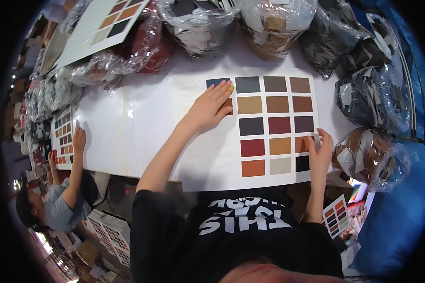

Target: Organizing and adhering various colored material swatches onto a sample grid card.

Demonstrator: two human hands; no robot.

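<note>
A white sample card (208, 160) lies on the white table in front of me, with rows of coloured swatches in blue-grey, brown, tan, dark red, orange and black. My left hand (211, 106) rests flat near the card's top, fingers stretched over a dark blue swatch (217, 82) and partly covering a brown one (228, 106) below it. At the card's right edge, my right hand (322, 148) has its fingers bent beside a rust-coloured swatch (302, 145). A small greyish bit shows between thumb and fingers, too small to name.
Clear plastic bags of loose swatches line the table's far side: grey (198, 33), brown (271, 35) and dark (370, 96). Another bag (366, 158) sits right of my hand. A second card (99, 33) leans at back left. At far left, a co-worker (61, 203) handles another card (63, 137).
</note>
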